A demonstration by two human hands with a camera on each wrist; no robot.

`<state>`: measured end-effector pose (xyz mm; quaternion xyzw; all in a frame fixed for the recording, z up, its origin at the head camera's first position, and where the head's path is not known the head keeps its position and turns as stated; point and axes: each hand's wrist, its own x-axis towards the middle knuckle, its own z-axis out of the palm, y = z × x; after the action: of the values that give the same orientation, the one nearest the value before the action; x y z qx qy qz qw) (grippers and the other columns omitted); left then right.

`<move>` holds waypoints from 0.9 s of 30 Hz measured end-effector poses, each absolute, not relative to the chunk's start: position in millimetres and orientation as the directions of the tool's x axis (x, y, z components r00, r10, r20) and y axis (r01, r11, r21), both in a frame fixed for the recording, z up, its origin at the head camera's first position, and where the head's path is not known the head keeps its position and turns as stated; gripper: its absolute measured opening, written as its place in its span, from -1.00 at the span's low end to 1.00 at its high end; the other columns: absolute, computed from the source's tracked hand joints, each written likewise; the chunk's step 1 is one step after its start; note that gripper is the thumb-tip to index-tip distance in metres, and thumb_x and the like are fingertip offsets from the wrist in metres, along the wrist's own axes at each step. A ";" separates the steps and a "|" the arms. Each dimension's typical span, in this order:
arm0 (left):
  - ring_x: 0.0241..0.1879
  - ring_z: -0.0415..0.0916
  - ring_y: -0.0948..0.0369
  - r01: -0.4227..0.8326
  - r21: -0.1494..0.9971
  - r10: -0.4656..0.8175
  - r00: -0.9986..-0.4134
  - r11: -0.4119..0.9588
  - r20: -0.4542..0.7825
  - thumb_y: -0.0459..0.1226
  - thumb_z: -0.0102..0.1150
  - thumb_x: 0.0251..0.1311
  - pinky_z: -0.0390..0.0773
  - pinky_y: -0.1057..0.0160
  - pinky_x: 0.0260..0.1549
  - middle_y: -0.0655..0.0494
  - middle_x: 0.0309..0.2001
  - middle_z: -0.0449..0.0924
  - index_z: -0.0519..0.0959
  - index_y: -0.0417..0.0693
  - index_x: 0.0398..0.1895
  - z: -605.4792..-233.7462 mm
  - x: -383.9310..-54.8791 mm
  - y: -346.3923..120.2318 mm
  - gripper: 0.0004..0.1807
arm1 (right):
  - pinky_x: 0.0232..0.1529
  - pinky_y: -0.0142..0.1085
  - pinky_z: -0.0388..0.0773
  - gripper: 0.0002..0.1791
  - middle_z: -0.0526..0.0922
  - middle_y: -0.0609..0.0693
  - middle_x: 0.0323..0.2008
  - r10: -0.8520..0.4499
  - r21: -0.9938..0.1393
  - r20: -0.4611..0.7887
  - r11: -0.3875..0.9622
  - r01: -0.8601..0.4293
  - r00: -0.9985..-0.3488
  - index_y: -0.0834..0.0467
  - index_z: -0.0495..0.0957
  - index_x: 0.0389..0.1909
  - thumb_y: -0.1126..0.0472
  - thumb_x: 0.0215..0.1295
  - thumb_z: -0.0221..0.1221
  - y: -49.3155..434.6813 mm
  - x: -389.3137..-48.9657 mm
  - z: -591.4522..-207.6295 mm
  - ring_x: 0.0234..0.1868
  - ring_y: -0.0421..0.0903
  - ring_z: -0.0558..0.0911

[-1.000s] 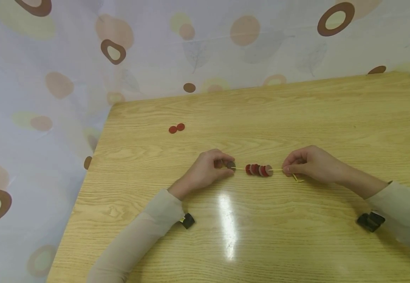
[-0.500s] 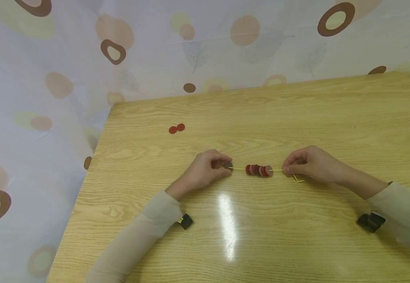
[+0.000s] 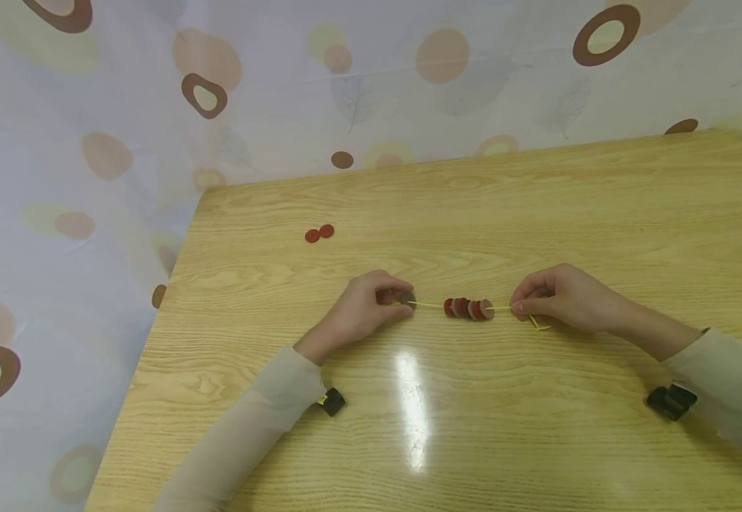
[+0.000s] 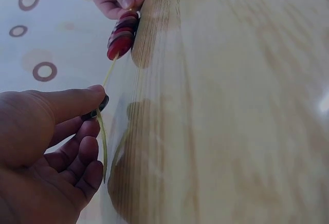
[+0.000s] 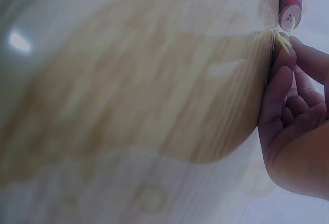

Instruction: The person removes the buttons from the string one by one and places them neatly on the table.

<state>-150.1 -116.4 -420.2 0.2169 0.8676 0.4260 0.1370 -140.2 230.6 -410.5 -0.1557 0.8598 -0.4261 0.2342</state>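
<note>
In the head view my left hand (image 3: 367, 306) pinches a dark grey button (image 3: 408, 300) between thumb and fingers. A yellow string (image 3: 430, 305) passes through that button, and its loose tail hangs below the fingers in the left wrist view. Farther right on the string sits a row of red, brown and pinkish buttons (image 3: 468, 308), pressed face to face. My right hand (image 3: 561, 295) pinches the string beyond the row, beside a knotted end (image 3: 539, 325). Between the hands the string runs nearly straight. Holes show in the end button (image 5: 290, 17) in the right wrist view.
Two red buttons (image 3: 320, 233) lie side by side on the wooden table (image 3: 537, 206), beyond my left hand. A patterned curtain (image 3: 384, 78) hangs along the table's back and left edges. Black wrist cameras (image 3: 671, 400) hang under both sleeves.
My left hand has slid a little to the left with the dark grey button, widening the gap to the row. My right hand and the row of buttons have stayed in place.
</note>
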 end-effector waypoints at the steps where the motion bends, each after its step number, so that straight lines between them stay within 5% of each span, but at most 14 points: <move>1: -0.28 0.46 0.21 0.259 0.797 0.492 -0.869 0.545 -0.054 -0.28 0.43 0.20 0.47 0.31 -0.30 0.18 -0.24 0.58 0.69 -0.09 0.07 -420.2 -150.1 -116.7 -0.64 | -0.34 -0.35 0.48 -0.84 0.72 -0.05 -0.34 -0.469 -0.806 -0.269 0.588 -0.070 -0.841 0.21 0.68 -0.19 0.18 0.39 0.27 230.5 -140.1 -410.4 -0.36 -0.21 0.55; 27: -0.28 0.46 0.20 0.249 0.802 0.466 -0.884 0.543 -0.041 -0.26 0.43 0.20 0.49 0.27 -0.28 0.18 -0.24 0.58 0.70 -0.09 0.06 -417.6 -150.3 -124.9 -0.65 | -0.36 -0.35 0.48 -0.84 0.71 -0.05 -0.35 -0.473 -0.809 -0.277 0.584 -0.062 -0.836 0.22 0.67 -0.18 0.19 0.40 0.26 230.0 -140.3 -409.8 -0.38 -0.20 0.53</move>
<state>-150.3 -124.9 -417.6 0.2057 0.8694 0.4313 0.1258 -140.3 230.0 -409.8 -0.1560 0.8571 -0.4285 0.2396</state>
